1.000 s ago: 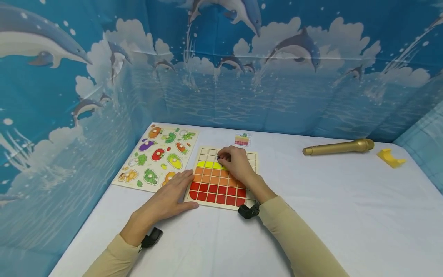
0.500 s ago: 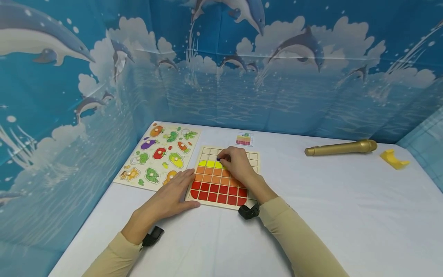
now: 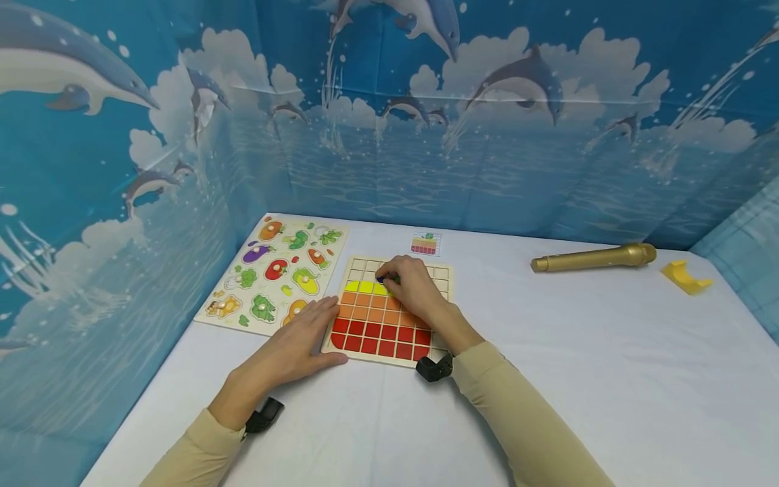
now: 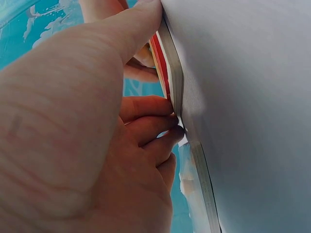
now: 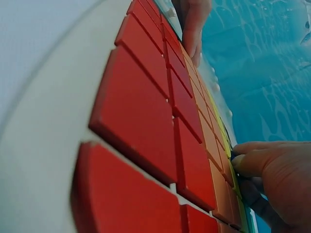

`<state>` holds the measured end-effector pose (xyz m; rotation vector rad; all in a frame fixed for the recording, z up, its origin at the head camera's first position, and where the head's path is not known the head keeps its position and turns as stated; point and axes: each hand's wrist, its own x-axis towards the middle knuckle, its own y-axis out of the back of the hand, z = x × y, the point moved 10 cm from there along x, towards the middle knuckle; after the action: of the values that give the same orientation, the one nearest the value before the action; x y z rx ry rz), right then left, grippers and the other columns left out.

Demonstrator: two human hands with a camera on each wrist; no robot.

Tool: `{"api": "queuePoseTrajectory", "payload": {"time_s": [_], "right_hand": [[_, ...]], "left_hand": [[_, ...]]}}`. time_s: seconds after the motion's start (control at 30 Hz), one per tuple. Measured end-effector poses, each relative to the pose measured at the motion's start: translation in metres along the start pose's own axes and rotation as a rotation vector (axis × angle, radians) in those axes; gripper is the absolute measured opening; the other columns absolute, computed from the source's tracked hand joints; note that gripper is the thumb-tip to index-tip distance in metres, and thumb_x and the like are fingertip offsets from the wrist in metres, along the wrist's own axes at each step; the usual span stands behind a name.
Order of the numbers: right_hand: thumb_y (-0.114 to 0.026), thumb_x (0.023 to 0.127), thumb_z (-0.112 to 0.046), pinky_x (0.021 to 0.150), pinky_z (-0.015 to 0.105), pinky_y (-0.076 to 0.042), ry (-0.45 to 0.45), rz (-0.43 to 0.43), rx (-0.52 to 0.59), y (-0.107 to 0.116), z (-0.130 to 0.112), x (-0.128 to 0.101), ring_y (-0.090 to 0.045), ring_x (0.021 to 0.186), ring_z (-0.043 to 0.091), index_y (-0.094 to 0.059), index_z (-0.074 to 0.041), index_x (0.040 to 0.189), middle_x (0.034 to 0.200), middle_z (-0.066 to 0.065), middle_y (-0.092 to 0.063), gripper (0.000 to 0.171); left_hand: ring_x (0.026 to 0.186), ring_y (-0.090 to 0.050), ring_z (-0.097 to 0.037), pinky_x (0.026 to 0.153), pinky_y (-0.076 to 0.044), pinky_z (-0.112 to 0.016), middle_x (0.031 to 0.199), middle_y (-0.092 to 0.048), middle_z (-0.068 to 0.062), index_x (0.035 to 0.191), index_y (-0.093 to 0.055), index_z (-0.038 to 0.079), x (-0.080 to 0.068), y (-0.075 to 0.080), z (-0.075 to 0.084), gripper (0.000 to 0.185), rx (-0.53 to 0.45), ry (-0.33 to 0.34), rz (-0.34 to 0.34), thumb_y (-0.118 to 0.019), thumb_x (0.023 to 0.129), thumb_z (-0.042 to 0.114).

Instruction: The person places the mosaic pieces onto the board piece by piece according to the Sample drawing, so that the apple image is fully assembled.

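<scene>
A square wooden grid board (image 3: 439,352) lies on the white table, with rows of red tiles (image 3: 377,331), orange tiles (image 3: 360,313) and yellow tiles (image 3: 366,287). My right hand (image 3: 414,287) is over its upper part and pinches a small dark blue piece (image 3: 380,279) just above the yellow row. The fingers hide most of this piece and some cells. A hint of dark green shows beside the fingertips. At the board's left edge rests my left hand (image 3: 298,343), fingers extended along the side and thumb at the front edge. The left wrist view shows these fingertips touching the board's edge.
Left of the board lies a vegetable puzzle board (image 3: 286,287) with knobbed pieces. Behind it is a small pattern card (image 3: 425,244). A gold microphone (image 3: 593,258) and a yellow curved block (image 3: 686,277) lie at the far right. A dolphin-print curtain (image 3: 389,162) closes the back.
My right fingertips have shifted slightly left with the dark blue piece, above the yellow row. The left hand keeps its place on the board's edge.
</scene>
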<state>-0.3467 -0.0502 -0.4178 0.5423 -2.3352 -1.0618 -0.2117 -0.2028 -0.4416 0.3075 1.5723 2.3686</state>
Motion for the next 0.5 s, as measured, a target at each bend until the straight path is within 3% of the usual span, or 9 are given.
{"api": "queuePoseTrajectory", "payload": {"time_s": [0.3,0.5], "right_hand": [[-0.07,0.099,-0.006,0.095,0.042,-0.06,-0.003,0.028,-0.021,0.013,-0.001,-0.011,-0.068,0.102,0.025,-0.081,-0.006,0.114,0.113,0.009,-0.077,0.019],[-0.074,0.1,-0.019,0.096,0.045,-0.06,-0.015,0.09,-0.03,0.036,0.001,-0.037,-0.067,0.108,0.026,-0.078,-0.005,0.118,0.119,0.009,-0.075,0.024]], "left_hand": [[0.16,-0.029,-0.034,0.13,-0.028,-0.055,0.172,-0.033,-0.013,0.162,-0.038,0.003,0.003,0.001,0.004,0.097,0.002,-0.016,0.009,-0.078,0.09,0.055],[0.16,-0.029,-0.036,0.129,-0.029,-0.056,0.171,-0.034,-0.014,0.161,-0.04,0.003,0.001,0.0,0.001,0.096,0.006,-0.003,0.012,-0.08,0.09,0.053]]}}
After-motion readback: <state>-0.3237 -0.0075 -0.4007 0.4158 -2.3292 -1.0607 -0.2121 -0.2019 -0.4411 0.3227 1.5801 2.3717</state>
